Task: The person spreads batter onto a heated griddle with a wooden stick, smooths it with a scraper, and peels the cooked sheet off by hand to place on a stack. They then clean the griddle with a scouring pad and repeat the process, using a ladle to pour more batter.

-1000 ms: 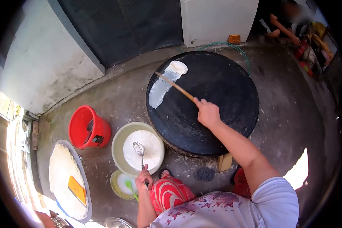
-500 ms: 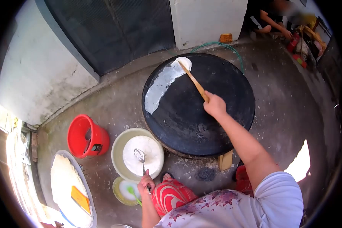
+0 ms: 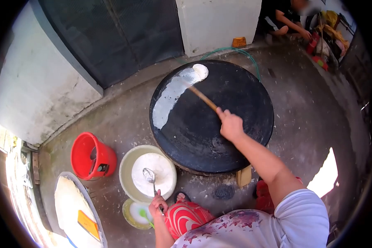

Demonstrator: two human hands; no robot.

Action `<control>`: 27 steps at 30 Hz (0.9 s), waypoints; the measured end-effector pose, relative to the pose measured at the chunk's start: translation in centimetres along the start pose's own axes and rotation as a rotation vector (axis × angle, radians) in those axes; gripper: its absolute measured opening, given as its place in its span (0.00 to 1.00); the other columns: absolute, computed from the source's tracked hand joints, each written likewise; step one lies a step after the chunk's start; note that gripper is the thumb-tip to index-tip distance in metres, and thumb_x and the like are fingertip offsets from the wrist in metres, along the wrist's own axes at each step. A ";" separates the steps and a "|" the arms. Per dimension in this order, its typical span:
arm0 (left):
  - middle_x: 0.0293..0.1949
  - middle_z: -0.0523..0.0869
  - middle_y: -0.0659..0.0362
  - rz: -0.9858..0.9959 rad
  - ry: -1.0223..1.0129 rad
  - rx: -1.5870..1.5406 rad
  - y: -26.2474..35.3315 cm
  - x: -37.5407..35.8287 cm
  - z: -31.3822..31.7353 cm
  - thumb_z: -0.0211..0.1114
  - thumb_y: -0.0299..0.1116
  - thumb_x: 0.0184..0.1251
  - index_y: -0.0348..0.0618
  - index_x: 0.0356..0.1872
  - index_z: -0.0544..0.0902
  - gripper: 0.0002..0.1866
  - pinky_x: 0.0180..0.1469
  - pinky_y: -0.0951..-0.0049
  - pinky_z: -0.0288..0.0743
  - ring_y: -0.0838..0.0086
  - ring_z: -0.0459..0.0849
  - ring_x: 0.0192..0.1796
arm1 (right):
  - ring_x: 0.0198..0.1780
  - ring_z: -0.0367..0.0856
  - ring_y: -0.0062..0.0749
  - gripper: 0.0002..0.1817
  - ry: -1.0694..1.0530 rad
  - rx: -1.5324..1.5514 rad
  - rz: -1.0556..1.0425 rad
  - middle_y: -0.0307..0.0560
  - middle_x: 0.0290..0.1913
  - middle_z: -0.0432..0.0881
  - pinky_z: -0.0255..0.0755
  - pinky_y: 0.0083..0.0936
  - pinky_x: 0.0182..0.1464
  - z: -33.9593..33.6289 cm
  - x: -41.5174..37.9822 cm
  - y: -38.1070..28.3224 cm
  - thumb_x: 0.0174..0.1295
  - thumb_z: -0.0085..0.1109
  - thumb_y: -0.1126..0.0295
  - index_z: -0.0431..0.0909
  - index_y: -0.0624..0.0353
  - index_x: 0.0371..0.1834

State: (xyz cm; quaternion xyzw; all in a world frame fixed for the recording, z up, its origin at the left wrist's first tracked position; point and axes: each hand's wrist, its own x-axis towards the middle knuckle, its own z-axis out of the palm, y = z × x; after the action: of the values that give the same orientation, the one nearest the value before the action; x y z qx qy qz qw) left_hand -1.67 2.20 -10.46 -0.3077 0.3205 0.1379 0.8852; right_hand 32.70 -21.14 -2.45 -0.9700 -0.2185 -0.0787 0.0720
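My right hand [image 3: 231, 125] is closed around the handle of a wooden spatula [image 3: 206, 99]. Its blurred far end is over the white batter streak [image 3: 166, 106] on a large round black griddle [image 3: 219, 136]. A thicker lump of batter [image 3: 201, 72] lies at the streak's far end, apart from the blade. In my left hand [image 3: 158, 206] is a metal spoon [image 3: 149, 175], its bowl above the white batter [image 3: 163, 165] in a pale basin [image 3: 126, 180]. Below the basin, near that hand, a yellowish bowl [image 3: 130, 217] holds milky liquid and a green-handled utensil [image 3: 144, 214].
To the left stand a red bucket [image 3: 107, 155] and a round tray [image 3: 96, 206] of pale flat sheets, an orange scraper [image 3: 88, 224] on top. A green hose [image 3: 250, 56] lies behind the griddle. Another person [image 3: 287, 20] crouches at the back right beside a red bottle [image 3: 313, 42].
The spatula's far end has moved off the thick lump, toward the left and nearer me along the streak. My left hand still holds the spoon over the basin. The view has shifted slightly.
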 end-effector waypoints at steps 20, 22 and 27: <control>0.21 0.69 0.63 -0.001 0.025 0.074 0.4 0.2 -0.1 0.42 0.27 0.66 0.25 0.51 0.68 0.17 0.18 0.81 0.64 0.80 0.67 0.17 | 0.35 0.80 0.45 0.33 -0.030 -0.002 0.104 0.50 0.40 0.73 0.75 0.36 0.37 0.4 0.8 0.6 0.45 0.54 0.74 0.62 0.58 0.61; 0.21 0.70 0.63 0.003 0.024 0.097 0.2 0.0 0.1 0.43 0.27 0.66 0.25 0.51 0.68 0.16 0.17 0.81 0.64 0.80 0.67 0.17 | 0.35 0.80 0.44 0.34 -0.053 -0.071 0.276 0.49 0.41 0.74 0.75 0.34 0.36 -0.3 2.3 4.3 0.46 0.56 0.73 0.61 0.58 0.63; 0.21 0.69 0.62 0.050 0.020 0.156 1.1 0.6 -0.1 0.42 0.25 0.65 0.22 0.49 0.68 0.16 0.16 0.81 0.63 0.78 0.66 0.16 | 0.44 0.79 0.47 0.39 -0.157 0.143 0.389 0.57 0.48 0.71 0.75 0.35 0.43 -2.3 0.5 -0.2 0.48 0.57 0.70 0.53 0.65 0.65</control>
State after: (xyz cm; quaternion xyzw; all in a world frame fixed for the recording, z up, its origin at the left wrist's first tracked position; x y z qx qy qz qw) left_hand -1.75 2.99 -11.42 -0.2309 0.3467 0.1315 0.8996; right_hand 32.80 -21.18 -0.05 -0.9894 -0.0373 0.0279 0.1374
